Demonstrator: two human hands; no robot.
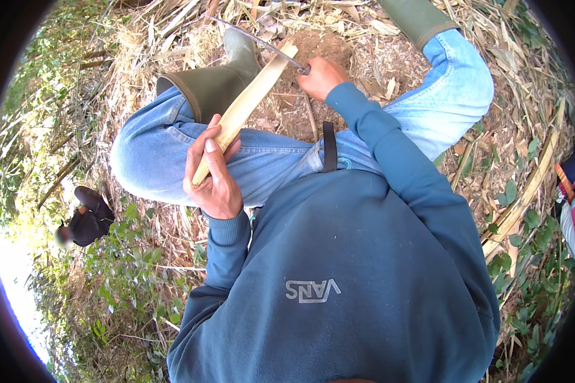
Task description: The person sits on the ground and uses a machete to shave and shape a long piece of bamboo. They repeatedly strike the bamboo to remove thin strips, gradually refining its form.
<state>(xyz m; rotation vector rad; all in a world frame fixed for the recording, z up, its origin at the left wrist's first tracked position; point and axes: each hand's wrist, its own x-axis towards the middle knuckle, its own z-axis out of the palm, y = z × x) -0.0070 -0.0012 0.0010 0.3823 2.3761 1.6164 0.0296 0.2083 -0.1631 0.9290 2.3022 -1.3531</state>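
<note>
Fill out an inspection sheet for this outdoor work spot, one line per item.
Surface: brown soil ground, littered between the person's boots.
Work items: pale strip, held slanting; long thin blade crosses it near its far end, contact unclear.
Clutter: dry leaves and husks; long pale stalk lying at right.
Hands: left hand grips the strip's near end; right hand is closed on the blade's handle.
Cables: nothing seen.
Surroundings: green plants; another person in dark clothing, far left.
</note>
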